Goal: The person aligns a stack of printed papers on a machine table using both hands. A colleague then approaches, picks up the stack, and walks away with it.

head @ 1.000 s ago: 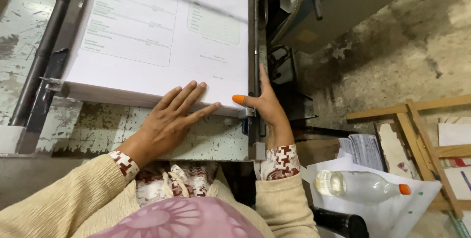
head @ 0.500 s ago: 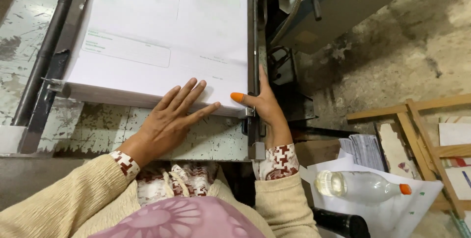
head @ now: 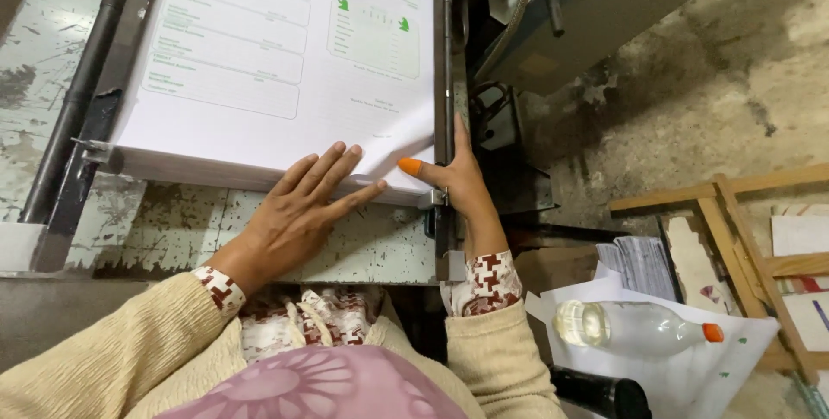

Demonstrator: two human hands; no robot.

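- Here, a thick stack of white printed sheets (head: 276,65), marked with green boxes, lies on a worn metal table (head: 181,229) whose pale paint is chipped to dark patches.
- The left hand (head: 298,212) lies flat and released, palm down, at the stack's near edge; its fingers (head: 332,168) spread over the top sheet while the heel of the hand rests on the table just in front of the stack. It grips nothing.
- The right hand (head: 458,181) is at the stack's near right corner. Its thumb, with an orange nail, presses against the paper's corner, and its forefinger points up along the metal rail (head: 442,82) that borders the stack's right side. The hand is open, not clenched; the other fingers are hidden behind the rail.
- A dark rod (head: 82,91) runs along the stack's left side, just beside it.
- To the right of the stack, past the rail, stands a grey machine housing (head: 596,22) with a ribbed hose (head: 505,13) curving over it.
- Well to the right of the stack and lower down, a clear plastic bottle (head: 630,328) with an orange cap lies on its side on loose white paper (head: 691,376).
- Farther right of the stack, a wooden frame (head: 734,212) rests on the concrete floor (head: 691,99).
- Both forearms wear cream knitted sleeves with patterned red-and-white cuffs.
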